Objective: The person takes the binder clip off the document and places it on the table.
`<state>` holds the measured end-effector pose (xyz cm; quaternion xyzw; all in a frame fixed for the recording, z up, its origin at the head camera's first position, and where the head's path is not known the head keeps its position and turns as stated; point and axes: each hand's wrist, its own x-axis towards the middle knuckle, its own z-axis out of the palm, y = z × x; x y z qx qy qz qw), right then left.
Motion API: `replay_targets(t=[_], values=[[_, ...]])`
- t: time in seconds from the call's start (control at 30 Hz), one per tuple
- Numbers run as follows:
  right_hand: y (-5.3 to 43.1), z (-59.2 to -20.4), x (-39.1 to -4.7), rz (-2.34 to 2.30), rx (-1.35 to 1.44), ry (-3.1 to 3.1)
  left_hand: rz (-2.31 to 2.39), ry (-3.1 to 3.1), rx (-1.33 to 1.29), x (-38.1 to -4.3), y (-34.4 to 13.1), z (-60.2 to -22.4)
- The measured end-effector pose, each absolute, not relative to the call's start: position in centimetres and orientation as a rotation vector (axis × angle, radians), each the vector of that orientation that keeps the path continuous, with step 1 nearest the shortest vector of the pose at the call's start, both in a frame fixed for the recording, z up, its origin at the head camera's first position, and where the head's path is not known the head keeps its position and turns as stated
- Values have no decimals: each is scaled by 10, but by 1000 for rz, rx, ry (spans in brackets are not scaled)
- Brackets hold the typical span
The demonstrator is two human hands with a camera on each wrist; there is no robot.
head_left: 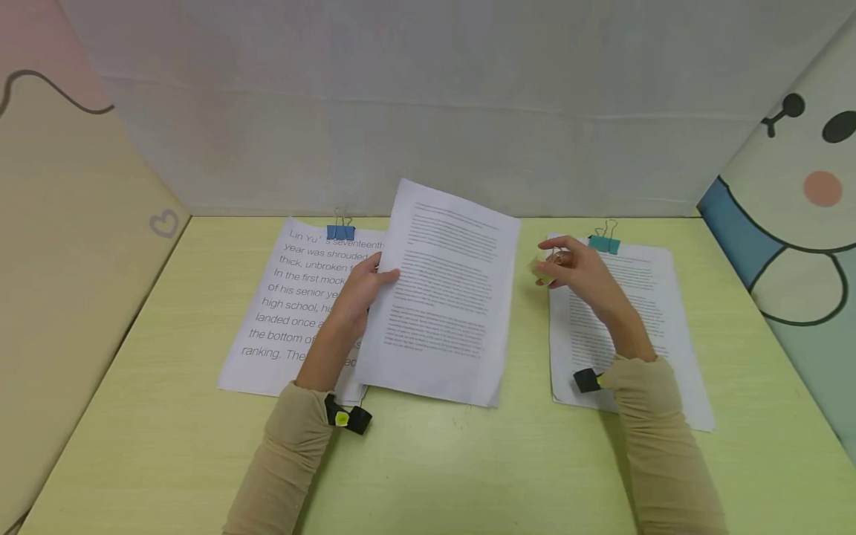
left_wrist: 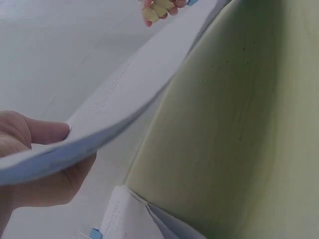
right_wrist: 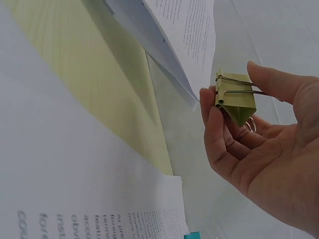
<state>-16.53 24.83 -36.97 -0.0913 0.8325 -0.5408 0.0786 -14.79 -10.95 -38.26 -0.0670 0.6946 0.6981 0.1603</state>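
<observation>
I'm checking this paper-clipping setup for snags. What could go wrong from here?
The left hand grips the loose paper stack at one edge only, lifted and bowed, so sheets may fan or slip out of line. The right hand pinches the yellow-green binder clip by its wire handles, apart from the stack; it could snap shut or bite crookedly.

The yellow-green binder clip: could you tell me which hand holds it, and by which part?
The right hand pinches the binder clip by its wire handles.

L hand & R hand both raised, fingers pinching.
</observation>
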Motion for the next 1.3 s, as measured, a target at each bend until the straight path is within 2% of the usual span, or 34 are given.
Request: replay_targets(t=[1.3], values=[[233,-388,-167,-1273,-347,2356,1925,1964,-361,-157,-127,-397]])
